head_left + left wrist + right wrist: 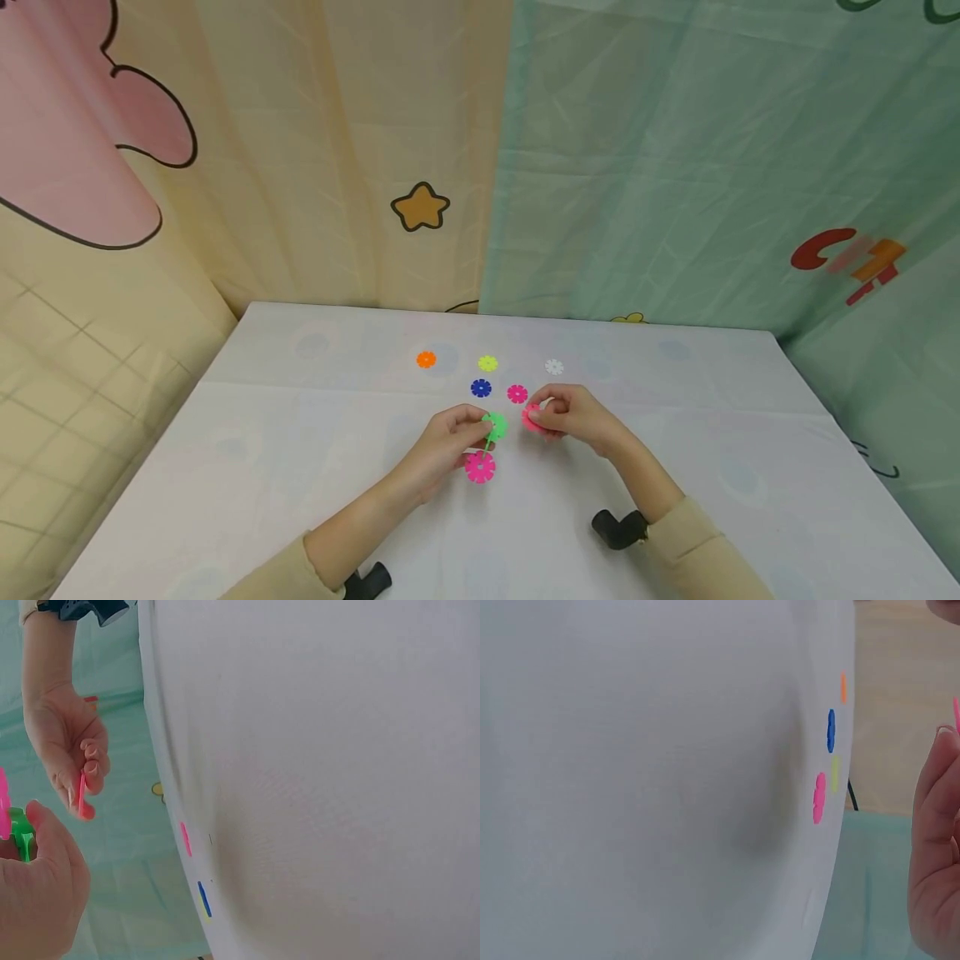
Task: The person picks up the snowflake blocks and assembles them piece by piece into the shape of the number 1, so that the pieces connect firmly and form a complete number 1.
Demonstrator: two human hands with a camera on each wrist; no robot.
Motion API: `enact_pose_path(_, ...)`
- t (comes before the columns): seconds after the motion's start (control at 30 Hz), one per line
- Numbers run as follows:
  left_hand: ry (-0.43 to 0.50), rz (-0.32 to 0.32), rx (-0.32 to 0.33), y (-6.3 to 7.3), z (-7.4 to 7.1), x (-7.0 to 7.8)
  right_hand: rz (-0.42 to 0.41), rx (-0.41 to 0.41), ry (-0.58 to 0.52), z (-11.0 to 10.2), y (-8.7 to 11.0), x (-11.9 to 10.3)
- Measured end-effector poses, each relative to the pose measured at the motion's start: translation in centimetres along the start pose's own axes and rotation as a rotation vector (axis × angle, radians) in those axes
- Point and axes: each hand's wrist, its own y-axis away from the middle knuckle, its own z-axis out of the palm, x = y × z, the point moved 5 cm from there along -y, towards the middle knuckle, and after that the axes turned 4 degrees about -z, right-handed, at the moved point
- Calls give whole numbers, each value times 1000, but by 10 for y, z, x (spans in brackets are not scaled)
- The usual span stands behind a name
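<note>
Held above the table, my left hand (pixel 447 443) pinches a green notched plastic disc (pixel 497 426) between thumb and fingers. A bright pink disc (pixel 480 468) hangs below, seemingly joined to the green pieces; the left wrist view shows green (pixel 22 834) beside pink, partly cut off. To the right, my right hand (pixel 583 418) pinches a reddish-pink disc (pixel 531 418), seen edge-on as a thin strip (pixel 82 792) in the left wrist view. The two held groups are apart. Just beyond the hands lie a pink disc (pixel 517 393) and a blue disc (pixel 481 387).
Farther back on the white-covered table (pixel 315 483) lie an orange disc (pixel 426 359), a yellow disc (pixel 487 363) and a white disc (pixel 554 367). Printed curtains (pixel 645 167) hang behind the table's back edge. Black wrist mounts (pixel 619 530) stick out from the sleeves.
</note>
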Motion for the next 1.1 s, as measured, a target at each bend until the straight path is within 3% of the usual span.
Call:
enact_pose_path(0.53,16,14,-17,1,1,0,-156,-56,-46,11,5,-29)
enact_pose_path(1.1,31,23,-46,3,3,1,-204,-45,-88,20,8,-44)
